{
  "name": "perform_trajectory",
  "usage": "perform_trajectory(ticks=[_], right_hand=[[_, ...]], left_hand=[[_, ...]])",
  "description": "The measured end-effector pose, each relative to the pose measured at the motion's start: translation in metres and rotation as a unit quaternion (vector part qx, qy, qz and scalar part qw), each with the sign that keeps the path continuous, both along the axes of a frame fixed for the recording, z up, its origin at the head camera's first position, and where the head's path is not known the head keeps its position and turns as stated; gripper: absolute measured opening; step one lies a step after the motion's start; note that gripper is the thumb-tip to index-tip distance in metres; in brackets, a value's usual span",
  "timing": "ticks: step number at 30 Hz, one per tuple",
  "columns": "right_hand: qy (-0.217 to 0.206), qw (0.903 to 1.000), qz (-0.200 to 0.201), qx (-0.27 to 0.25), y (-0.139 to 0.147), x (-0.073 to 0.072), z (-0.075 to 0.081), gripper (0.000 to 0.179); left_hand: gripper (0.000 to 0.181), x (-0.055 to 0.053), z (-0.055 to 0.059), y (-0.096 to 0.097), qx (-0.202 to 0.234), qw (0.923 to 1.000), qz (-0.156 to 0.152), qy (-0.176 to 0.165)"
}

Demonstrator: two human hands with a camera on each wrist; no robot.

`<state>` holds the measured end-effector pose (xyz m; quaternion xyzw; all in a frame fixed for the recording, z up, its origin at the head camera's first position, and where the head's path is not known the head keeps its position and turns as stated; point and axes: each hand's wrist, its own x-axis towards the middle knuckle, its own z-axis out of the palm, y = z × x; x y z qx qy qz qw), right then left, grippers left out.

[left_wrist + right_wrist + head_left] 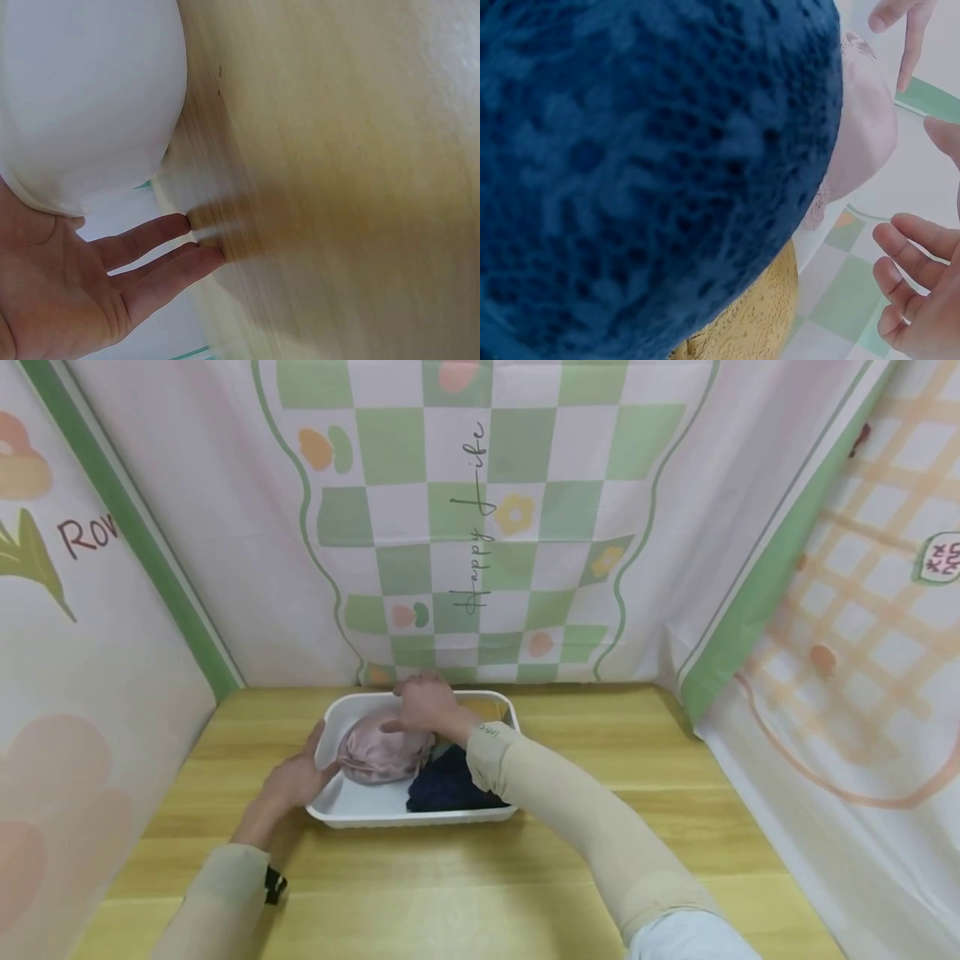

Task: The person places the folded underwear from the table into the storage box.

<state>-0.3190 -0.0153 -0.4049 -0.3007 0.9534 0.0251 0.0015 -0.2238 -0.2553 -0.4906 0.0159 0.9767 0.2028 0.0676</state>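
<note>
A white tray (363,802) holds several soft garments. On its left side lies a pink satiny one (386,750), rounded like a folded bra, with lace trim in the right wrist view. A dark blue lace garment (652,172) domes up beside it, a yellow textured one (769,315) behind. My left hand (294,779) rests at the tray's left rim, thumb over the edge and fingers stretched down outside to the table. My right hand (426,703) hovers over the tray's back edge near the pink garment, fingers loosely bent around nothing.
The tray stands on a wooden table (420,893) near its back edge. Behind hangs a curtain with a green checked print (457,510). Printed cloths enclose the left (112,693) and right (862,610) sides.
</note>
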Motion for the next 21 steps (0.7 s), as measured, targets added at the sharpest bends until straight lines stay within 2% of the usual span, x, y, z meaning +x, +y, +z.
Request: perform_trajectory(ticks=[7,13,17,21], right_hand=[[-0.018,0.9986,-0.006,-0.05,0.015,-0.003,0.002,0.067],[-0.025,0.9954,-0.002,-0.093,0.03,-0.002,0.004,0.048],[-0.029,0.9951,-0.005,-0.095,0.04,0.002,0.007,0.043],[-0.034,0.9942,-0.016,-0.1,0.05,0.007,0.011,0.041]], left_hand=[[0.089,-0.001,0.0,-0.001,-0.001,0.9999,-0.005,-0.01],[0.088,0.0,0.001,-0.002,0.004,0.9999,-0.005,-0.013],[0.083,0.0,0.007,-0.001,0.008,0.9999,0.001,-0.011],[0.078,-0.002,0.017,0.001,0.011,0.9999,-0.001,0.012]])
